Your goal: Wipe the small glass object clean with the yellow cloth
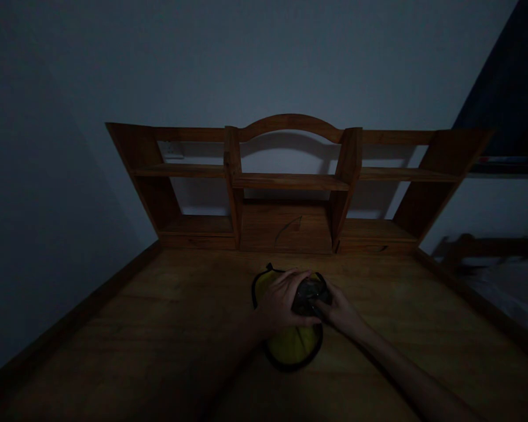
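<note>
A yellow pouch with a black edge (293, 347) lies flat on the wooden desk (158, 328), near its middle. On top of the pouch sits a small dark rounded thing (308, 295), too dim to name. My left hand (280, 302) curls over it from the left, fingers closed round its top. My right hand (341, 312) grips it from the right side, fingers closed on it. Both forearms reach in from the lower edge of the view.
A wooden shelf unit (290, 181) with an arched top and bare shelves stands at the desk's back against a pale wall. A raised lip (70, 325) runs along the desk's left side. Right of the desk is a bed with a wooden frame (488, 249). The room is dim.
</note>
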Demonstrator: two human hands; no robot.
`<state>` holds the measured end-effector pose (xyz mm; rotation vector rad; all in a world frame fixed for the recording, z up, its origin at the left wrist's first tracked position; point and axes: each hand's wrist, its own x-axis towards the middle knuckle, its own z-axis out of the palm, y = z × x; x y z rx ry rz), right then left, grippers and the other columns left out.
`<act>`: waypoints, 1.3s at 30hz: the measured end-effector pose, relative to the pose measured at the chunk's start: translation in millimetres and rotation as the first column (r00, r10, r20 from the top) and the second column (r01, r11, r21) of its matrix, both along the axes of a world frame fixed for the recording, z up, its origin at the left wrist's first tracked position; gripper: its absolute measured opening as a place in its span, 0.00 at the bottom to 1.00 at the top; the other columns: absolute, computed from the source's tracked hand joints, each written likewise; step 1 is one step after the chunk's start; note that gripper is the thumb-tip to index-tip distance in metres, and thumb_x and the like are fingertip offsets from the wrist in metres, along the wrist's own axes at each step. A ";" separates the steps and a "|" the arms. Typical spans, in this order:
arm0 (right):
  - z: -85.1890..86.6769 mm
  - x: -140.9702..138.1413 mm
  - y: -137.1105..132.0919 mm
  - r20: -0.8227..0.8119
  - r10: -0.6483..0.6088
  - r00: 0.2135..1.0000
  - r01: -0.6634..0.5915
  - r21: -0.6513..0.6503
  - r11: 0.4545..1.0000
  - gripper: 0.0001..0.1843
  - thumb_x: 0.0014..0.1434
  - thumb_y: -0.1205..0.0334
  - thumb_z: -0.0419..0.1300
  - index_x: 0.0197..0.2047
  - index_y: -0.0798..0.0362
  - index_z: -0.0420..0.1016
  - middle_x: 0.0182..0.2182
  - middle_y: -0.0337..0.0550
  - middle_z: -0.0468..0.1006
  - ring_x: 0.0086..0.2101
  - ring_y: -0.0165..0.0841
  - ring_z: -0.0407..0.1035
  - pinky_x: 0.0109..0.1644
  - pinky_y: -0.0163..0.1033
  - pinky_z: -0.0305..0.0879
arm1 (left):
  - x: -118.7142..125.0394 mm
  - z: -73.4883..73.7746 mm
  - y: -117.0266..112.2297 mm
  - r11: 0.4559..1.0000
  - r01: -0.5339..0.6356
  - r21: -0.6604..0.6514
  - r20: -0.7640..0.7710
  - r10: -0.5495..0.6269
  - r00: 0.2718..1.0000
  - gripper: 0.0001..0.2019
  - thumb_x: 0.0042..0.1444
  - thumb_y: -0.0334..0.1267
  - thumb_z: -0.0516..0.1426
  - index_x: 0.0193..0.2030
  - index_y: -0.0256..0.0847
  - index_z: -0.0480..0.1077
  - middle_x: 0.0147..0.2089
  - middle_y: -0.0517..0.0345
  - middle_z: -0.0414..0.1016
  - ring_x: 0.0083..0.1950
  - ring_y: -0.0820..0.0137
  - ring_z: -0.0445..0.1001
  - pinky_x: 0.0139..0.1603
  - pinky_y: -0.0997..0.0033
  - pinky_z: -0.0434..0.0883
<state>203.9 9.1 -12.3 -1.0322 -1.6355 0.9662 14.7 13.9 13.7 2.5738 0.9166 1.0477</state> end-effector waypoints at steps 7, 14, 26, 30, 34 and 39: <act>-0.6 4.4 5.0 0.043 -0.086 0.995 0.085 0.023 0.996 0.16 0.56 0.57 0.57 0.46 0.55 0.73 0.38 0.43 0.79 0.39 0.41 0.72 0.44 0.43 0.69 | 3.9 5.0 -5.7 0.973 0.122 -0.196 0.178 -0.087 0.980 0.43 0.46 0.53 0.62 0.64 0.44 0.47 0.64 0.48 0.57 0.64 0.61 0.58 0.62 0.58 0.60; -6.6 -0.9 5.4 0.005 -0.158 0.987 0.158 -0.021 0.987 0.18 0.54 0.49 0.56 0.35 0.57 0.76 0.30 0.44 0.78 0.33 0.39 0.71 0.36 0.40 0.69 | 5.7 7.5 -6.3 0.980 0.118 -0.163 0.071 -0.107 0.992 0.48 0.43 0.57 0.62 0.66 0.43 0.42 0.66 0.46 0.53 0.66 0.57 0.52 0.65 0.53 0.54; 7.9 -7.1 -1.5 -0.024 -0.064 0.998 0.062 -0.084 0.995 0.28 0.53 0.40 0.55 0.36 0.58 0.77 0.31 0.46 0.79 0.35 0.42 0.72 0.39 0.44 0.71 | 12.0 -1.5 -3.4 0.971 0.077 -0.227 0.170 -0.039 0.985 0.51 0.39 0.54 0.65 0.66 0.44 0.43 0.64 0.48 0.54 0.64 0.58 0.55 0.63 0.56 0.58; 5.7 -6.9 -0.3 -0.057 -0.027 0.998 0.023 -0.068 0.997 0.26 0.52 0.42 0.57 0.40 0.57 0.76 0.36 0.48 0.79 0.39 0.44 0.72 0.44 0.48 0.70 | 11.6 -3.1 -0.2 0.969 0.072 -0.236 0.180 -0.029 0.983 0.50 0.38 0.53 0.66 0.65 0.44 0.46 0.63 0.48 0.56 0.63 0.56 0.57 0.62 0.54 0.59; 5.1 -5.7 0.1 -0.093 0.017 0.996 -0.025 -0.089 0.996 0.26 0.50 0.44 0.61 0.44 0.57 0.74 0.39 0.49 0.79 0.41 0.45 0.72 0.47 0.50 0.69 | 11.6 -3.5 0.6 0.975 0.058 -0.217 0.181 -0.018 0.983 0.50 0.36 0.54 0.67 0.64 0.44 0.48 0.61 0.48 0.59 0.61 0.55 0.59 0.61 0.53 0.60; 2.8 -3.8 -1.0 -0.113 -0.026 0.993 0.015 -0.096 0.995 0.30 0.45 0.44 0.65 0.47 0.55 0.72 0.43 0.50 0.77 0.45 0.46 0.71 0.51 0.52 0.66 | 11.8 -3.1 0.2 0.984 0.049 -0.173 0.162 -0.021 0.987 0.50 0.34 0.56 0.66 0.63 0.44 0.51 0.59 0.49 0.61 0.60 0.56 0.60 0.60 0.54 0.60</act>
